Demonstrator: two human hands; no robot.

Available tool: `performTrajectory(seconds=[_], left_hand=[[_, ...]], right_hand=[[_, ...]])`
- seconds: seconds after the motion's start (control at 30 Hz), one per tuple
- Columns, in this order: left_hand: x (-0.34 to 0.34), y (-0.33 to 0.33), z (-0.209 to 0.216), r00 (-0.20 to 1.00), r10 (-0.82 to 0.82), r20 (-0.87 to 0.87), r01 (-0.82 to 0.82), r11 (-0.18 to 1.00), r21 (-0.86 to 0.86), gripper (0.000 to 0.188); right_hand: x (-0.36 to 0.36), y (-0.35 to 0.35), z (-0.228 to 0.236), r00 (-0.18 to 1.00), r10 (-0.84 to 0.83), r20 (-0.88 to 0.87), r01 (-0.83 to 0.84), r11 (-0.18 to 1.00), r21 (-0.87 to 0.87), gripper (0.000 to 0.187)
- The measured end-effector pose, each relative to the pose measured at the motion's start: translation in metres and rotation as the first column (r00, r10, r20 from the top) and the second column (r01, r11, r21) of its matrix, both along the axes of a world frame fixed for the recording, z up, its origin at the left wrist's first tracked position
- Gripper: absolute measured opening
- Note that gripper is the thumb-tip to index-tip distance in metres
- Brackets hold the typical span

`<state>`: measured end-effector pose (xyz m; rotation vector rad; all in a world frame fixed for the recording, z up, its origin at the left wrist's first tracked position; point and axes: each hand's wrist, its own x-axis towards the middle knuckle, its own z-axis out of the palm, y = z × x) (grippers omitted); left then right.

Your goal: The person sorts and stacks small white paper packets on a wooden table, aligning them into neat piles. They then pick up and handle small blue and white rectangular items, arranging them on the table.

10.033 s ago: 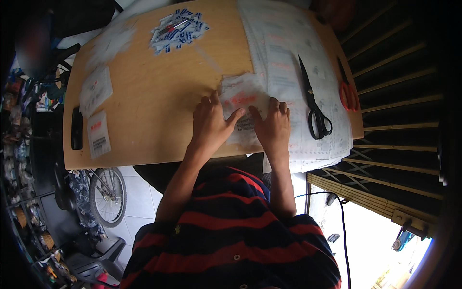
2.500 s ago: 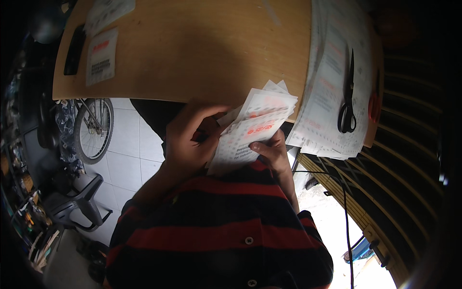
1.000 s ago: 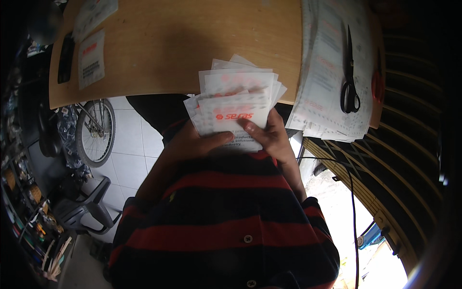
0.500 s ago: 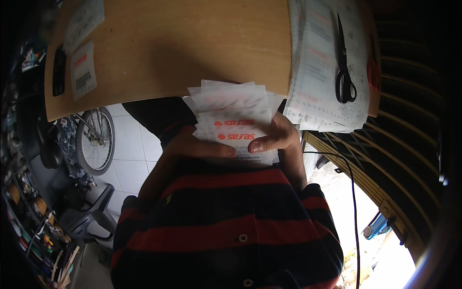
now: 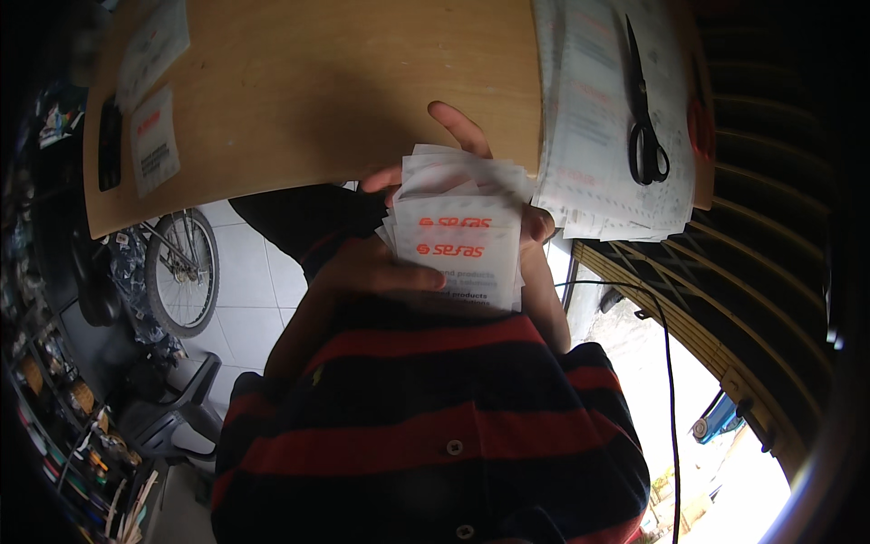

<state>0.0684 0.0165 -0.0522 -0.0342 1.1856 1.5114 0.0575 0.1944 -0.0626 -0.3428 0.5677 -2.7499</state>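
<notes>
In front of my chest is a stack of small white translucent printed sheets point(image 5: 462, 263) with red and black lettering, unevenly fanned at the far end. My left hand point(image 5: 385, 275) is closed on its left side, the thumb lying across the top sheet and the other fingers hidden beneath. My right hand point(image 5: 537, 227) is mostly hidden behind the stack, its thumb side by the right edge. Spread fingers reach past the stack's far and left edges; they appear to be the right hand's. Whether that palm bears the stack cannot be seen.
A curved wooden table point(image 5: 344, 82) lies beyond the stack. On its right are large printed sheets point(image 5: 580, 154) with black scissors point(image 5: 645, 136) on top and red handles point(image 5: 700, 131) beside them. Small printed sheets point(image 5: 156, 140) lie at left. A bicycle wheel point(image 5: 184, 272) and grey chair point(image 5: 177, 408) stand lower left.
My right thumb has left the top sheet and the right hand has shifted behind the stack, fingers now spread past its far edge. The left hand keeps its hold; the stack has moved slightly right.
</notes>
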Motion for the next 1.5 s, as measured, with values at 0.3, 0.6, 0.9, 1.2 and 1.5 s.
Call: performTrajectory(seconds=[0.3,0.6,0.9,1.2,1.5], left_hand=[[0.06,-0.059,-0.153,0.965,0.083,0.25,-0.13,0.975,0.179,0.067],[0.057,-0.041,-0.151,0.998,0.065,0.02,-0.066,0.998,0.025,0.062],[0.021,0.019,-0.084,0.996,0.089,-0.003,-0.088,0.985,0.151,0.057],[0.017,0.021,-0.077,0.997,0.065,-0.037,-0.059,0.988,0.142,0.052],[0.005,0.035,-0.05,0.99,0.11,-0.089,-0.094,0.981,0.167,0.047]], right_hand=[[0.002,0.003,-0.005,0.988,-0.097,-0.12,0.093,0.995,-0.039,0.107],[-0.001,0.007,-0.009,0.976,-0.105,-0.193,0.073,0.983,-0.167,0.106],[0.008,0.024,0.016,0.994,0.077,-0.077,-0.067,0.99,0.121,0.118],[0.025,0.017,0.019,0.958,-0.021,0.286,0.003,0.998,0.064,0.127],[0.031,0.026,0.01,0.987,-0.014,-0.161,0.029,0.995,0.091,0.128]])
